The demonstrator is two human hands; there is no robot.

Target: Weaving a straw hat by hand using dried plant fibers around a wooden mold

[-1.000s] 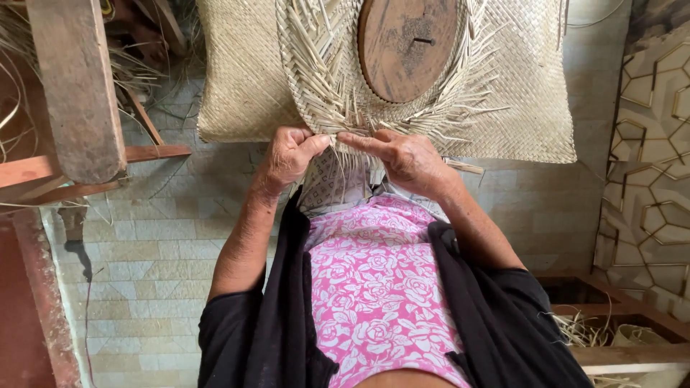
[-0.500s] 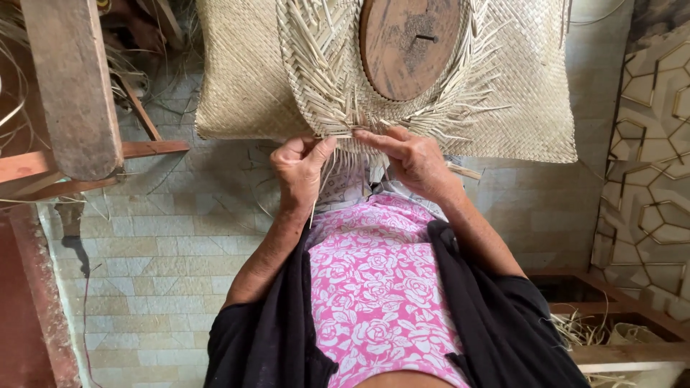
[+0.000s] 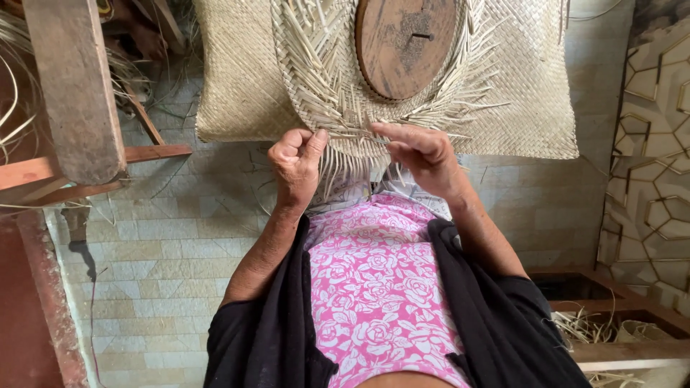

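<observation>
Left hand (image 3: 296,159) fisted, thumb pinching straw strands (image 3: 345,136), right hand (image 3: 420,154) fingertips (image 3: 379,129) pinching same strands, woven hat (image 3: 316,65) edge just above

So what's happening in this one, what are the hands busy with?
A person is weaving pale straw by hand. The left hand and right hand pinch loose strands at the near edge of a round woven straw piece, which is built around a round wooden block. Many strand ends stick out unwoven around the rim. The piece lies over a flat woven mat above a tiled floor. A wooden post stands on the left side.
</observation>
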